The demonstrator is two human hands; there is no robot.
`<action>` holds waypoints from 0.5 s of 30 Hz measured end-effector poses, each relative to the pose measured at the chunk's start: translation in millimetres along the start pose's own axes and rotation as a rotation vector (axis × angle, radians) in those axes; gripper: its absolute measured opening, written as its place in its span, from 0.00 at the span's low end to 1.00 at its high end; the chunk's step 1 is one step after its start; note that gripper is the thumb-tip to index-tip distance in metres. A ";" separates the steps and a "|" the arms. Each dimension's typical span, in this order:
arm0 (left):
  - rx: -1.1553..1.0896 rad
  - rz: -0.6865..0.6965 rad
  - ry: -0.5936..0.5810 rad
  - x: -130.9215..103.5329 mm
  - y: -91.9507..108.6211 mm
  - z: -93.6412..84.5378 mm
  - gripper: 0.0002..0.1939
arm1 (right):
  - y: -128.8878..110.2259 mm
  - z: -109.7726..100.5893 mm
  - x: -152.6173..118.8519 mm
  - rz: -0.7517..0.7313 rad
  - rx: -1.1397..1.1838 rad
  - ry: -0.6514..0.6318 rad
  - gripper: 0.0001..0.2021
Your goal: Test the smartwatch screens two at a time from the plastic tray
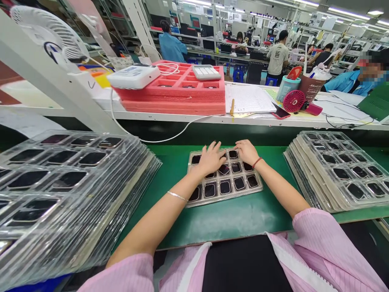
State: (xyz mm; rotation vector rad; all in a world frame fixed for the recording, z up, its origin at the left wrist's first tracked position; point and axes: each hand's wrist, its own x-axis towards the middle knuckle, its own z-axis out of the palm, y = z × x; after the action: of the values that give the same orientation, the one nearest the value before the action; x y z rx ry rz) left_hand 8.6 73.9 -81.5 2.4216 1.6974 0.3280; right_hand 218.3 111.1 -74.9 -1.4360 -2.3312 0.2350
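Observation:
A clear plastic tray (217, 198) lies slightly turned on the green work surface, with dark, rounded-square screen pieces (225, 187) in its pockets. One piece (224, 169) near the middle sits askew in its pocket. My left hand (212, 158) is over the tray's upper left part, fingers spread and holding nothing that shows. At the far right edge of the tray is my right hand (247, 151), its fingers drawn together beside a screen piece (233, 153). What is between those fingertips, if anything, is too small to make out.
Tall tray stacks stand at left (91, 211) and right (316, 178). A white shelf (182, 117) behind holds red foam trays (173, 106), papers (249, 98), a pink fan (293, 101) and a phone (281, 112). A white cable (164, 140) hangs below it. Co-workers sit and stand beyond.

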 end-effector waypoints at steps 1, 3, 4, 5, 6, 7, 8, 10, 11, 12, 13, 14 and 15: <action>0.007 0.027 -0.022 -2.4 7.7 1.6 0.22 | 3.9 0.0 -4.3 0.009 0.000 0.006 0.20; 0.013 0.046 -0.064 -9.8 16.4 4.2 0.27 | 12.1 1.1 -12.3 0.036 -0.001 0.014 0.20; 0.010 0.037 -0.076 -13.7 17.2 4.5 0.31 | 16.5 1.8 -15.3 0.055 -0.002 0.018 0.20; 0.003 0.022 -0.077 -16.9 16.0 3.9 0.34 | 21.0 2.2 -17.2 0.077 -0.004 0.024 0.20; -0.008 0.004 -0.069 -18.9 13.4 2.4 0.37 | 25.4 2.4 -17.9 0.101 -0.004 0.030 0.19; -0.022 -0.011 -0.056 -19.4 10.1 0.5 0.38 | 29.5 2.5 -17.5 0.124 -0.005 0.036 0.19; -0.036 -0.022 -0.043 -18.2 7.0 -1.5 0.37 | 32.9 2.4 -16.2 0.148 -0.004 0.041 0.18; -0.060 -0.031 -0.027 -9.8 3.8 -3.6 0.31 | 37.2 2.8 -12.4 0.193 -0.003 0.043 0.16; -0.068 -0.034 -0.025 -3.0 4.6 -2.9 0.27 | 38.1 3.3 -10.4 0.214 -0.001 0.040 0.15; -0.076 -0.042 -0.021 5.2 7.0 -1.1 0.23 | 38.1 3.9 -8.8 0.235 0.001 0.034 0.13; -0.085 -0.056 -0.012 14.3 11.0 1.7 0.21 | 37.6 4.4 -7.6 0.254 0.005 0.029 0.12; -0.098 -0.075 0.001 23.7 16.2 5.2 0.18 | 36.7 4.7 -7.1 0.270 0.012 0.024 0.10; -0.116 -0.098 0.016 32.6 22.1 8.7 0.16 | 35.6 4.4 -7.3 0.283 0.026 0.021 0.09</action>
State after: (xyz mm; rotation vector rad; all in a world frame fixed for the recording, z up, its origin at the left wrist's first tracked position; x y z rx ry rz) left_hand 41.6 97.0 -81.4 2.2519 1.7447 0.4215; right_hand 248.6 121.3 -92.8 -1.7437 -2.0949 0.3240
